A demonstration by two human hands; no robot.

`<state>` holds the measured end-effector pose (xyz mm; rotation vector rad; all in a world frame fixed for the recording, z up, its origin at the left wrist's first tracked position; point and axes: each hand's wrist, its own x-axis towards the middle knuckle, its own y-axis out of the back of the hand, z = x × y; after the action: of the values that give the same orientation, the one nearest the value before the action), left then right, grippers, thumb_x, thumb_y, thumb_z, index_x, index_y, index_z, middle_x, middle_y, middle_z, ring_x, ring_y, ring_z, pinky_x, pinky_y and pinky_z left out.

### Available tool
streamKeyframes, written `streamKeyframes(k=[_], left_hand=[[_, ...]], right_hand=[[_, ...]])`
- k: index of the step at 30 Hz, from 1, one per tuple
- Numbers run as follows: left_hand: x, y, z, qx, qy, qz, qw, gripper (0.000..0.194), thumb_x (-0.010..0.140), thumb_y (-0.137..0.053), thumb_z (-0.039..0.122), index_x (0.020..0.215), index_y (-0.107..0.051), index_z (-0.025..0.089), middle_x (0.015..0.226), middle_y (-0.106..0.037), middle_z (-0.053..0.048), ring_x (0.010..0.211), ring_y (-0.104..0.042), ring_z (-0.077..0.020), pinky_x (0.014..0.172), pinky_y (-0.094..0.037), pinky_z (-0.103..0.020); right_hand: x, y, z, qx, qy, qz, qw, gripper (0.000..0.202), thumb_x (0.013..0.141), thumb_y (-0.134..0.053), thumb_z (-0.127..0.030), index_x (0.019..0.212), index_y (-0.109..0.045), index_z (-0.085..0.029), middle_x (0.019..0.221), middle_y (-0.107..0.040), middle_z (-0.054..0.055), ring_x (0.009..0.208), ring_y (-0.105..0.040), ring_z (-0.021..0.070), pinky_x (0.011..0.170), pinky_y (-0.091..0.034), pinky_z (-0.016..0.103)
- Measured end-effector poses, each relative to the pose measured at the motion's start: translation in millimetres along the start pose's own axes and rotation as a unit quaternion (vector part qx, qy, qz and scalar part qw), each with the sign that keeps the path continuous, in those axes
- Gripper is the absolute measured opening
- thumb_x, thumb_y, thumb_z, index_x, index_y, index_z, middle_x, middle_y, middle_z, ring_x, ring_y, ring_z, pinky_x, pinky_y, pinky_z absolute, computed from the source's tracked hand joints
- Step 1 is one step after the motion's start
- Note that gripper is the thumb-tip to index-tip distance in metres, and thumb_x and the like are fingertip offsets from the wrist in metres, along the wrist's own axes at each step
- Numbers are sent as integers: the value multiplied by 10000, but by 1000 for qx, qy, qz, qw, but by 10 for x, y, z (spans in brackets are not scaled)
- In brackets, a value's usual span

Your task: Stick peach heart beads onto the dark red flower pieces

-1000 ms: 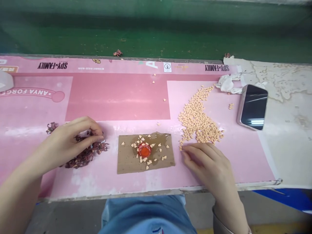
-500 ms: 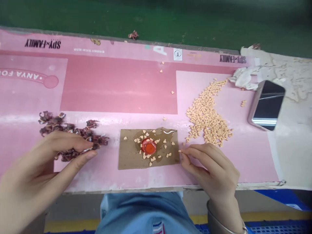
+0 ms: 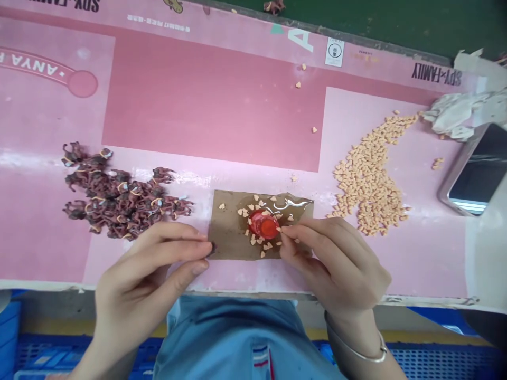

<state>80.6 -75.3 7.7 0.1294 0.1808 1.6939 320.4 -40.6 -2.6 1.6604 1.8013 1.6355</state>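
My left hand pinches a small dark brown figure at the left edge of a brown card; the fingers hide most of it. My right hand pinches a tiny beige piece beside the red round cap on the card. Clear liquid and scattered beige pieces surround the cap. A pile of dark brown figures lies behind and left of my left hand. Beyond my right hand is a heap of small beige pieces.
A phone lies at the right, with crumpled white material behind it. The pink printed mat covers the table. One brown figure rests at the far edge. Blue crates stand below the table.
My left hand has left the pile and moved right to the card with a figure. My right hand has moved left over the card, its beige piece now near the red cap. The view has shifted.
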Motion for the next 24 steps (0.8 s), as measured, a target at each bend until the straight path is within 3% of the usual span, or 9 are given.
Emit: streamKeyframes(k=[6, 9, 12, 16, 19, 24], left_hand=[[-21, -41, -73, -60, -5, -40, 997, 375, 888, -853, 113, 1118, -854, 409, 967, -808, 33, 863, -749, -130, 756, -656, -190], [-9, -90, -77, -134, 43, -61, 988, 298, 911, -862, 188, 1114, -858, 406, 910, -786, 20, 803, -752, -104, 705, -638, -132], [4, -195, -30, -244, 118, -81, 959, 192, 894, -887, 258, 1039, -875, 384, 860, -765, 13, 739, -746, -91, 675, -634, -116], [15, -295, 27, -360, 196, -129, 903, 128, 865, -915, 282, 976, -885, 339, 798, -739, 18, 685, -740, -66, 656, -607, -76], [4, -297, 27, -400, 238, -151, 872, 130, 864, -915, 261, 975, -886, 322, 791, -723, 24, 671, -743, -62, 669, -611, -83], [-5, -291, 12, -429, 268, -167, 846, 132, 859, -916, 237, 973, -886, 297, 783, -715, 28, 666, -755, -73, 676, -630, -104]], right_hand=[[-11, 4, -6, -22, 5, -14, 1000, 214, 940, -728, 15, 998, -660, -179, 859, -764, 66, 747, -690, 159, 696, -590, 297], [10, 51, -46, -24, 0, -11, 1000, 224, 939, -731, 10, 996, -665, -197, 849, -757, 48, 731, -689, 158, 683, -596, 299], [52, 155, -138, 31, -20, -9, 999, 222, 941, -707, 21, 972, -677, -197, 823, -750, 29, 726, -707, 147, 679, -613, 278], [101, 288, -260, 106, -13, -80, 991, 183, 987, -653, -37, 978, -691, -216, 816, -759, 3, 673, -698, 116, 656, -616, 248], [111, 302, -304, 125, -12, -91, 988, 168, 993, -649, -54, 1000, -690, -217, 826, -765, 1, 677, -696, 111, 662, -617, 242], [64, 225, -323, 141, -38, -89, 985, 195, 984, -661, -24, 1024, -702, -211, 870, -772, -13, 766, -720, 109, 766, -639, 226]])
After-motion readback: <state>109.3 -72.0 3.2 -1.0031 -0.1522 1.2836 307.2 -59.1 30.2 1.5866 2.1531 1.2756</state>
